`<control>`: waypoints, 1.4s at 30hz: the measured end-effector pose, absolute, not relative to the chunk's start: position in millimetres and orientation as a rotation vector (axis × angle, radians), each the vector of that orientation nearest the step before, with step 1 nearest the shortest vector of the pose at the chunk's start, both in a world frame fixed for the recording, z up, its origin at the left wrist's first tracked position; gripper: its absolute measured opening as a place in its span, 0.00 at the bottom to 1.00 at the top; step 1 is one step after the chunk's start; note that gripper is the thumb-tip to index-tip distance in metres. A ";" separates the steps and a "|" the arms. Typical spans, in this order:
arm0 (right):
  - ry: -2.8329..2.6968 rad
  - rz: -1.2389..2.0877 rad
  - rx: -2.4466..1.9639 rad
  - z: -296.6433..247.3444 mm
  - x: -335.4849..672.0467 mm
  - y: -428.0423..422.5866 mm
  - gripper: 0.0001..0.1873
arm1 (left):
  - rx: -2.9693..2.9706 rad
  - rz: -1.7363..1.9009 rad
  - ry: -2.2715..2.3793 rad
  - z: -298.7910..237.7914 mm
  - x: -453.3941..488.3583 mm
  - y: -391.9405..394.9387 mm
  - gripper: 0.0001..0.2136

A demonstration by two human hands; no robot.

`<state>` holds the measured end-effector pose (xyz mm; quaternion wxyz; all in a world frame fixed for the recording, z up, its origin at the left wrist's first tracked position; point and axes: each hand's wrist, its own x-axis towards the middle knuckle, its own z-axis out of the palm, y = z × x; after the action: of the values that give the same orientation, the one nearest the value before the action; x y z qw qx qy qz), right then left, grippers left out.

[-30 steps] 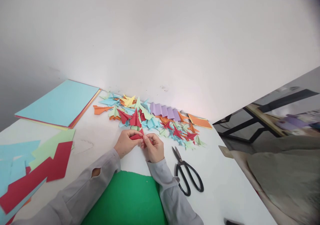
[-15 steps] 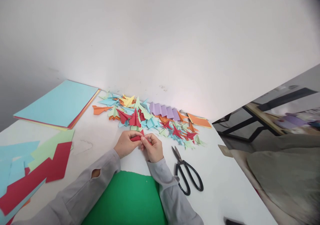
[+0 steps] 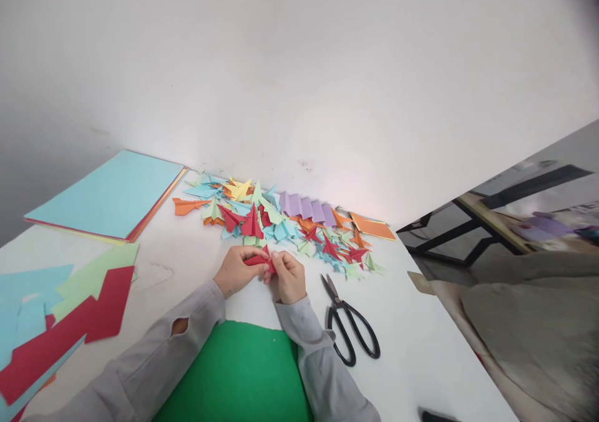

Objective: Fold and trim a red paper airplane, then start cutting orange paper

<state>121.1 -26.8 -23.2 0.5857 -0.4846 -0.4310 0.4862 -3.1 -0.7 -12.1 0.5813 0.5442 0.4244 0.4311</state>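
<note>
A plain pale wall (image 3: 299,85) rises behind my white table (image 3: 397,347), which runs up close to it on the far side. Both my hands are over the middle of the table, fingers bent and closed together on one small piece of red paper (image 3: 254,261). My left hand (image 3: 238,270) grips its left side between thumb and curled fingers; my right hand (image 3: 291,276) pinches it from the right, fingertips nearly meeting those of the left. A pointed tip sticks out on the far side, so I judge it partly folded, though my fingers hide how many creases are in.

Just beyond lies a long heap of folded paper planes: a red paper plane (image 3: 253,224) in the middle, an orange paper plane (image 3: 188,206) at the left end, others in yellow, light blue and light green. These look finished. Among them at the far edge stands a zigzag-pleated purple paper (image 3: 309,208), and right of that lie flat orange paper rectangles (image 3: 374,226).

Black-handled scissors (image 3: 337,301) rest to the right of my hands, blades slightly parted. Nearest me, under my forearms, is a green surface (image 3: 234,372) I can't identify.

At the near left, cut red paper pieces (image 3: 112,303) overlap light blue and light green ones, flat and seemingly unfolded. Farther left, a stack of large paper sheets (image 3: 112,191), light blue on top, appears uncut, so plenty of paper remains unworked.
</note>
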 end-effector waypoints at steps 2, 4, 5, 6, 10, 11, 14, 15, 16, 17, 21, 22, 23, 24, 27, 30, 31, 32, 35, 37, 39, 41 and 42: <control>-0.994 1.132 -1.088 -24.8 121.6 -26.5 0.22 | 1.232 1.013 0.971 -13.0 -3.2 -0.3 0.06; -0.989 1.146 -1.053 -26.7 122.1 -26.5 0.22 | 1.205 1.016 0.954 -12.4 -3.3 -0.5 0.07; -0.990 1.152 -1.045 -27.3 122.4 -26.6 0.21 | 1.199 1.015 0.950 -11.6 -3.3 -0.7 0.07; -0.992 1.152 -1.041 -27.7 122.6 -26.9 0.20 | 1.196 1.014 0.949 -10.7 -3.3 -1.1 0.07; -1.002 1.137 -1.040 -26.2 122.2 -28.6 0.17 | 1.185 1.020 0.954 -8.0 -3.2 -2.5 0.07; -1.006 1.131 -1.046 -25.4 121.8 -28.9 0.17 | 1.185 1.019 0.953 -8.0 -3.2 -2.8 0.06; -1.029 1.118 -1.077 -23.2 120.5 -29.5 0.17 | 1.202 1.009 0.944 -8.6 -3.4 -3.0 0.04; -1.041 1.113 -1.088 -22.6 120.3 -29.6 0.17 | 1.207 1.005 0.936 -8.9 -3.4 -2.9 0.04; -1.054 1.107 -1.098 -22.2 120.0 -29.6 0.18 | 1.211 1.001 0.926 -9.0 -3.5 -2.8 0.04; -1.067 1.098 -1.107 -21.8 119.9 -29.6 0.18 | 1.212 0.997 0.916 -8.9 -3.5 -2.6 0.04; -1.088 1.056 -1.121 -20.8 120.0 -29.6 0.19 | 1.216 0.996 0.911 -7.2 -3.6 -2.5 0.06; -1.082 1.053 -1.114 -20.6 120.2 -29.7 0.19 | 1.220 0.997 0.914 -6.7 -3.7 -2.6 0.06; -1.076 1.056 -1.102 -20.4 120.4 -29.8 0.19 | 1.222 0.998 0.915 -6.4 -3.8 -2.7 0.07; -1.070 1.064 -1.088 -20.2 120.7 -30.0 0.19 | 1.224 0.998 0.915 -6.1 -3.9 -2.8 0.07; -1.067 1.095 -1.055 -20.1 121.3 -30.7 0.18 | 1.211 0.997 0.910 -6.3 -4.3 -2.8 0.08; -1.059 1.100 -1.061 -20.8 121.0 -31.0 0.16 | 1.199 1.002 0.908 -7.8 -4.8 -2.2 0.08; -1.053 1.093 -1.070 -21.1 120.7 -31.0 0.16 | 1.199 1.005 0.910 -8.5 -4.9 -1.9 0.08; -1.049 1.082 -1.081 -21.4 120.2 -30.9 0.16 | 1.201 1.007 0.914 -9.3 -5.0 -1.5 0.08; -1.050 1.050 -1.094 -21.4 118.8 -30.8 0.15 | 1.203 1.016 0.923 -11.6 -5.1 -0.7 0.07; -1.062 1.037 -1.093 -20.8 118.1 -31.1 0.15 | 1.207 1.019 0.918 -13.1 -5.1 -0.4 0.06; -1.076 1.031 -1.097 -20.0 117.8 -31.5 0.15 | 1.213 1.018 0.919 -14.1 -5.2 -0.3 0.05; -1.089 1.029 -1.107 -19.1 117.8 -31.8 0.15 | 1.225 1.022 0.929 -14.4 -5.4 -0.2 0.06; -1.094 1.031 -1.110 -18.8 117.9 -31.8 0.15 | 1.231 1.025 0.931 -14.3 -5.6 -0.2 0.06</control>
<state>117.9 -31.8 -18.8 0.5942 -0.4777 -0.4709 0.4438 -5.6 -0.2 -14.3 0.6007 0.5313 0.4016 0.4423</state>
